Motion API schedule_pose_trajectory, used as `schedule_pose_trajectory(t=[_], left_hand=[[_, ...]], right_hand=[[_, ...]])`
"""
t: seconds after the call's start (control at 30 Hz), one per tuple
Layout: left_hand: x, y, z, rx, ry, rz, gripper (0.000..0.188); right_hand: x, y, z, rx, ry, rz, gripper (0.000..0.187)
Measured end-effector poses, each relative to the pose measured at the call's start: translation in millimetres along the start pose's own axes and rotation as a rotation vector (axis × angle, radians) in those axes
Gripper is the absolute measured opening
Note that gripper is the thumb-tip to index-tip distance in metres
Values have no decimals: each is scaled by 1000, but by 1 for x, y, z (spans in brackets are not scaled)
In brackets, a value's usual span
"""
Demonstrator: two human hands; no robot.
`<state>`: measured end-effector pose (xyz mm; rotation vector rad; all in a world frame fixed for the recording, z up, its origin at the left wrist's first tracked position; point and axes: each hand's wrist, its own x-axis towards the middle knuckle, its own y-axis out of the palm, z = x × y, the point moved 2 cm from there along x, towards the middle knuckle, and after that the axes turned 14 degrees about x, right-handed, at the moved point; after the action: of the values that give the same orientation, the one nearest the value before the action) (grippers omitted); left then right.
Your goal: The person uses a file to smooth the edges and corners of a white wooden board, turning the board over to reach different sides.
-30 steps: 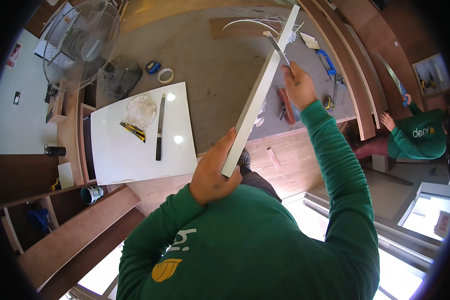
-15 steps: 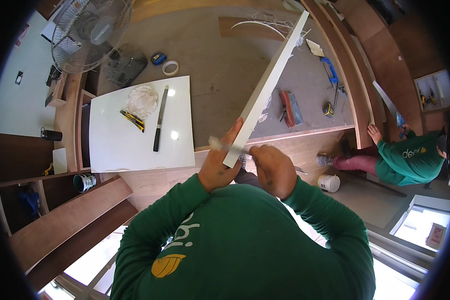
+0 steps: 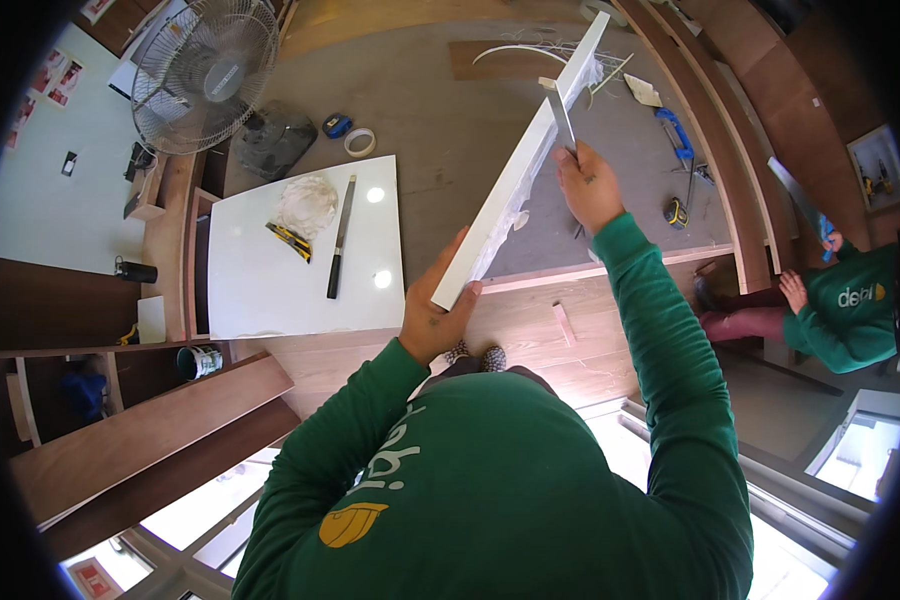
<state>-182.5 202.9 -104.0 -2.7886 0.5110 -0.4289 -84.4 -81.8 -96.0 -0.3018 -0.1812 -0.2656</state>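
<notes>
A long white strip (image 3: 505, 190) slants away from me over the table, ragged whitish material along its right edge. Its near end is gripped by my left hand (image 3: 438, 315), thumb on one side and fingers on the other. My right hand (image 3: 592, 185) is closed on a flat metal blade (image 3: 560, 115) with a cream-coloured piece at its far end. That blade lies across the far half of the strip; its grip is hidden in my fist. Left of the strip, a white panel (image 3: 370, 300) bears a long black-handled knife (image 3: 342, 235), a yellow-black utility knife (image 3: 290, 242) and a crumpled white wad (image 3: 306, 207).
A fan (image 3: 205, 75) stands back left near a blue tape measure (image 3: 337, 125) and a tape roll (image 3: 360, 142). Back right are a blue hacksaw (image 3: 676, 135) and a yellow tape measure (image 3: 676, 212). A co-worker (image 3: 845, 310) holds a saw at the right.
My right hand has moved forward and right, taking the blade from the strip's near end to its far half. My left hand still holds the strip. The co-worker's hand has shifted slightly.
</notes>
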Motion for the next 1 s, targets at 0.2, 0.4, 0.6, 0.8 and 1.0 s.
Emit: schedule_pose_trajectory(t=[0.2, 0.4, 0.6, 0.8, 1.0], left_hand=[[-9, -2, 8, 62, -56, -82, 69], [-10, -1, 8, 23, -154, -71, 65], [-10, -4, 7, -39, -185, -80, 59], [-8, -7, 8, -40, -147, 68, 72], [-9, -6, 4, 155, 19, 28, 66]], right_hand=[[-23, 31, 41, -84, -91, 40, 27], [-24, 35, 30, -171, -147, -78, 22], [-104, 70, 46, -40, -341, 27, 22], [-191, 97, 64, -18, -304, 157, 20], [-207, 82, 79, -68, -313, 263, 15]])
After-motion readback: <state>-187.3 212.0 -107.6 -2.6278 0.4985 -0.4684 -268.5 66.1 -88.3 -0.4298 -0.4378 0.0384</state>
